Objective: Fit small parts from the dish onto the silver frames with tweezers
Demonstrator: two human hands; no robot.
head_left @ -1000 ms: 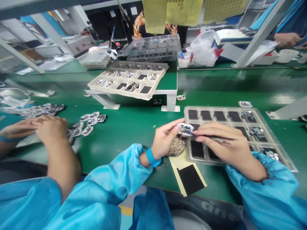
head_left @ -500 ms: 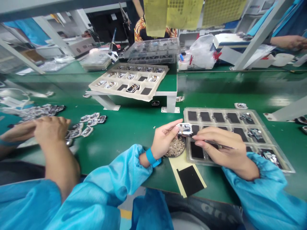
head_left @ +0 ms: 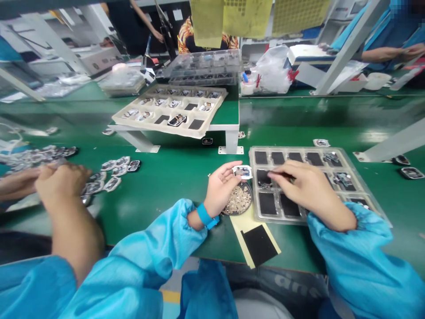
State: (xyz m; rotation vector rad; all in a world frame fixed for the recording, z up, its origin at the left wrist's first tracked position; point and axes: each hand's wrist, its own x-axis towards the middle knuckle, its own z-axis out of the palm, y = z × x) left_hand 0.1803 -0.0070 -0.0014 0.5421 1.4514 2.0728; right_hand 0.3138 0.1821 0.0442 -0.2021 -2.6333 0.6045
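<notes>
My left hand (head_left: 219, 188) pinches a small white-framed part (head_left: 242, 171) between thumb and fingers, just above a round dish of tiny pieces (head_left: 237, 200). My right hand (head_left: 307, 188) is closed on thin tweezers (head_left: 288, 175) whose tips point left over a clear tray (head_left: 372, 200) with dark pads in its pockets. The tweezer tips sit a little to the right of the part, apart from it. Both sleeves are blue; a blue band circles my left wrist.
A co-worker's hands (head_left: 56, 181) work at the left beside several loose parts (head_left: 114, 170). A cream tray (head_left: 133, 123) rests on a white stand behind. A yellow sheet with a black pad (head_left: 257, 241) lies at the table's front edge. Metal frame legs (head_left: 392, 146) stand right.
My right hand and the tweezers have drawn away from the part to the right. My left hand has turned the part and lowered it slightly. The view has shifted a little.
</notes>
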